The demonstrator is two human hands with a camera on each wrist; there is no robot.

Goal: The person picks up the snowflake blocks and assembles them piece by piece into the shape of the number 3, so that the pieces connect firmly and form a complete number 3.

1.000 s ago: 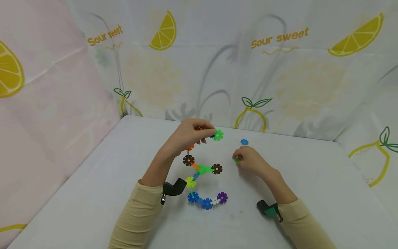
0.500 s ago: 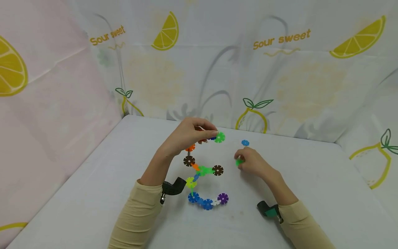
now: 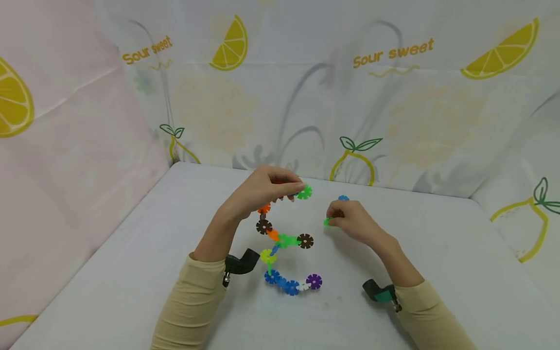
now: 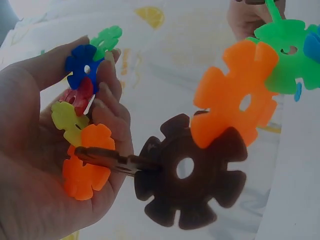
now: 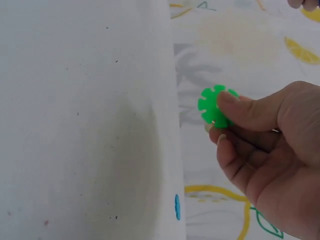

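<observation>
A chain of interlocking plastic snowflake discs, shaped like an E, stretches down the middle in the head view. My left hand [image 3: 268, 192] pinches its far end by a dark blue disc [image 4: 76, 75], just behind the end green disc [image 3: 305, 192]. Red, yellow and orange discs hang along the palm in the left wrist view, followed by a brown disc [image 4: 210, 185]. To the right, my right hand [image 3: 356, 221] pinches a loose green disc [image 5: 210, 107] between thumb and fingers, apart from the chain. The chain's lower arm ends in a purple disc [image 3: 314, 281].
A single light blue disc [image 3: 343, 198] lies on the white table [image 3: 131, 272] just beyond my right hand, partly hidden by it. Lemon-printed cloth walls [image 3: 284, 97] close off the back and sides.
My right hand has moved slightly left and away from me with its green disc, now partly covering the loose blue disc. The left hand keeps its pinch, with only small shifts.
</observation>
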